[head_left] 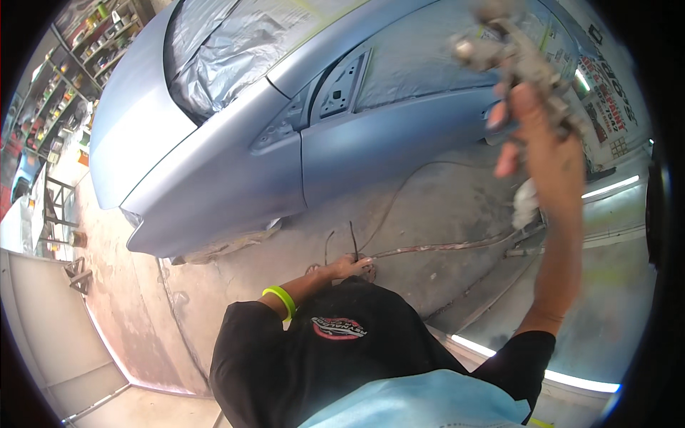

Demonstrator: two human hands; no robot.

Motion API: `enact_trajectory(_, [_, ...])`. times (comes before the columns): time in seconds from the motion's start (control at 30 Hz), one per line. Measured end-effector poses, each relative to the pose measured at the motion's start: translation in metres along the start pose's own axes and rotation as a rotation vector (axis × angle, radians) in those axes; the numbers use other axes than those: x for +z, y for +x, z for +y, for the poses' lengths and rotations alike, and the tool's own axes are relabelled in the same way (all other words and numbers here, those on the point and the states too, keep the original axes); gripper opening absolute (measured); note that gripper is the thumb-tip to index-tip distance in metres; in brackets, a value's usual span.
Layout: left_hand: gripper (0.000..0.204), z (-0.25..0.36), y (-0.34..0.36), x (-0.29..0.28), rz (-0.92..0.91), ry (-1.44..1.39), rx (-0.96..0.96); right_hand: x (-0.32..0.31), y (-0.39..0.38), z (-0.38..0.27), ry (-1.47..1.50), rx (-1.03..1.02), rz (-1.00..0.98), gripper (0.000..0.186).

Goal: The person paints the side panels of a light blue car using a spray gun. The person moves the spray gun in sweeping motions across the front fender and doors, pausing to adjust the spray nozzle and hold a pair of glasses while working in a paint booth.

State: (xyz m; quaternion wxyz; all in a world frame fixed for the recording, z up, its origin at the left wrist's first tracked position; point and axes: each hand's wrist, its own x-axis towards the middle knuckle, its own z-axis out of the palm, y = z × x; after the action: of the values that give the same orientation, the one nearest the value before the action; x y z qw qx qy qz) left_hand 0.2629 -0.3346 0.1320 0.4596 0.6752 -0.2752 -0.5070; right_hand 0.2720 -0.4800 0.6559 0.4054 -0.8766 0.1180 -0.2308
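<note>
My right hand [536, 118], raised at the upper right, is wrapped round a spray gun [524, 60] blurred by motion. The gun is held in front of the rear part of a car's side. Close to my waist, my left hand [347, 268] is closed on an air hose [442, 248], which runs off to the right. The car wears blue-silver paint on its front fender [214, 182], hood [132, 118] and front door [399, 146]. Crinkled plastic sheeting [239, 60] covers the windshield, and masking film [421, 60] covers the side windows.
A thin dark line curves over the concrete floor [421, 285] beside the car. Shelves [107, 46] crowded with cans stand at the far left, near a metal stand [61, 200]. A white bundle [526, 205] shows below my right hand. Light tubes [610, 187] line the wall at right.
</note>
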Motion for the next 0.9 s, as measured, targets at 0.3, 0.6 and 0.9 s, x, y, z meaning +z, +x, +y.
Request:
enact_trajectory(0.3, [0.069,-0.095,-0.03,-0.013,0.075,0.158,-0.066,0.051,-0.013,0.015,0.368,-0.035,-0.513,0.045])
enact_trajectory(0.6, [0.059,0.002,-0.023,-0.001,0.151,0.1,0.138,-0.087,0.06,0.017,-0.064,-0.064,0.374,0.058])
enact_trajectory(0.9, [0.056,-0.014,-0.003,0.001,0.009,-0.022,0.326,-0.096,0.047,-0.03,0.113,-0.043,0.163,0.059])
